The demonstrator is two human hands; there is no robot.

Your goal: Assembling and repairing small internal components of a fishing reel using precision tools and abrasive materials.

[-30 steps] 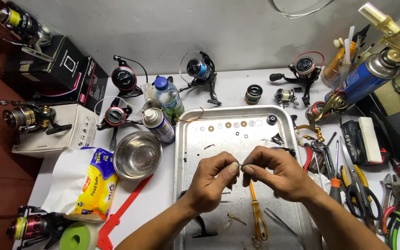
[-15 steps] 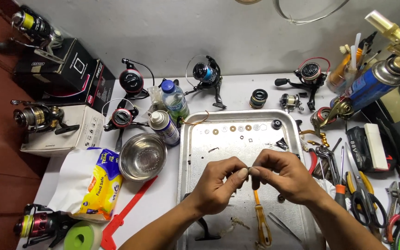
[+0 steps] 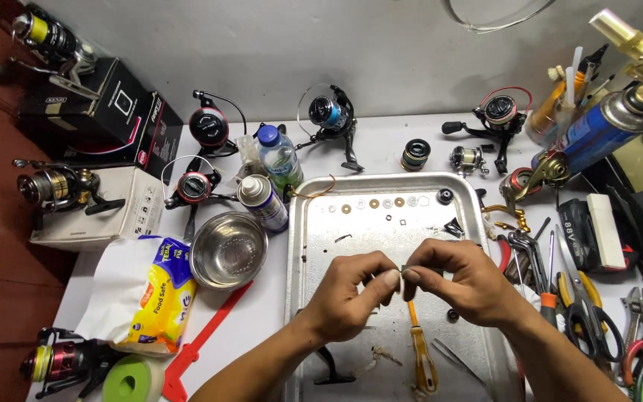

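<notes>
Both my hands meet over a metal tray in the middle of the table. My left hand and my right hand pinch one small dark part between their fingertips; its shape is mostly hidden. A row of small washers and rings lies along the tray's far side. Below my hands, a yellow-handled screwdriver lies on the tray, next to a black crank handle and a pair of tweezers.
Several fishing reels stand along the back and left, some on boxes. A steel bowl, spray can and water bottle sit left of the tray. Pliers, scissors and wrenches crowd the right side, by a blue gas torch.
My hands have drawn closer together, fingertips now touching around the small part, and sit slightly lower over the tray. The thin pin seen between them a second ago no longer shows.
</notes>
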